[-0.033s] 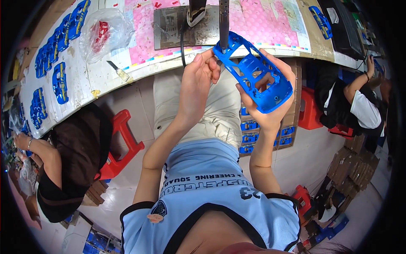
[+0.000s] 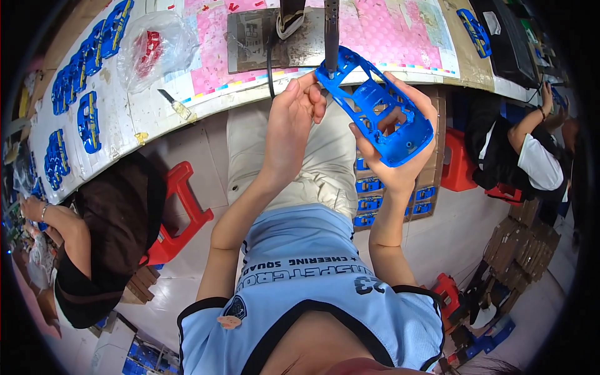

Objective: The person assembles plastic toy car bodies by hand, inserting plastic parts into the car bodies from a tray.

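My right hand (image 2: 406,165) is closed round the near end of a blue plastic toy car body (image 2: 409,140), thumb inside and fingers along its outer right side. The shell is tilted, with its hollow inner side and window openings facing me. A dark upright metal rod (image 2: 331,47) with a perforated upper part comes down onto the shell's far end. My left hand (image 2: 290,125) is beside that end with its fingers curled. Its index finger reaches the shell's far left corner, and the fingertip is hidden behind it. The thumb stands apart from the shell.
Several blue car bodies (image 2: 89,122) lie on the table's left. Nearby are a plastic bag with red parts (image 2: 150,53) and a utility knife (image 2: 175,105). A metal base plate (image 2: 247,44) sits behind the rod. Boxed blue parts (image 2: 369,204) are below the table. Co-workers sit on both sides.
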`<state>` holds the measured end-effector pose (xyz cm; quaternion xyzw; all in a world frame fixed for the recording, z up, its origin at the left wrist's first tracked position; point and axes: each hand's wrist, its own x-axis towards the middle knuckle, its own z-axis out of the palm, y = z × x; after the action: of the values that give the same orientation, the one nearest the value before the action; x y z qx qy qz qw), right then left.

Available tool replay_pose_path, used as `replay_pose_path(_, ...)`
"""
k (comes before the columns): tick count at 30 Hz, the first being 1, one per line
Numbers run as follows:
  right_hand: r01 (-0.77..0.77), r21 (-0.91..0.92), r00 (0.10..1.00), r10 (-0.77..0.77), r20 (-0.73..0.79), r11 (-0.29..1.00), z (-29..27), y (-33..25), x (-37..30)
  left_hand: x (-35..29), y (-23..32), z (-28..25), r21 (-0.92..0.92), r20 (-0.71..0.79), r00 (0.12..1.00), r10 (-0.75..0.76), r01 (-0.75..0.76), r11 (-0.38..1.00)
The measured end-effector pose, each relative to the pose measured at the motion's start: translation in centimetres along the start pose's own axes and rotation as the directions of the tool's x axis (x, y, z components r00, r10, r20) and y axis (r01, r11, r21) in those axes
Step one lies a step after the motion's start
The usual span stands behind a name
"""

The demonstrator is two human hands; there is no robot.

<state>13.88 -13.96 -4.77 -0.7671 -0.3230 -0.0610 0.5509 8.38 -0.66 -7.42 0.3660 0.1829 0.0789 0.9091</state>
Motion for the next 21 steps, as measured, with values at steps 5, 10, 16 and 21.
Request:
replay_pose_path(5,0.013,-0.013,1.0,-0.013,-0.006,1.0,-0.08,0.12,0.12,-0.03,0.14,0.18,-0.009,0.005,1.0,-0.001,0.001,1.0)
replay_pose_path(10,0.022,-0.053,1.0,-0.023,-0.016,0.998,-0.07,0.07,0.14,0.02,0.1,0.24,-0.021,-0.003,1.0,-0.001,0.001,1.0)
replay_pose_path(16,0.052,-0.099,0.998,-0.054,-0.018,0.994,-0.18,0.37,0.09,0.17,0.07,0.21,-0.042,-0.002,1.0,0.001,-0.001,0.999)
replay_pose_path(21,0.014,-0.059,1.0,-0.015,-0.009,0.998,-0.18,0.27,-0.13,-0.44,0.24,0.0,-0.039,-0.016,1.0,-0.005,0.004,0.999)
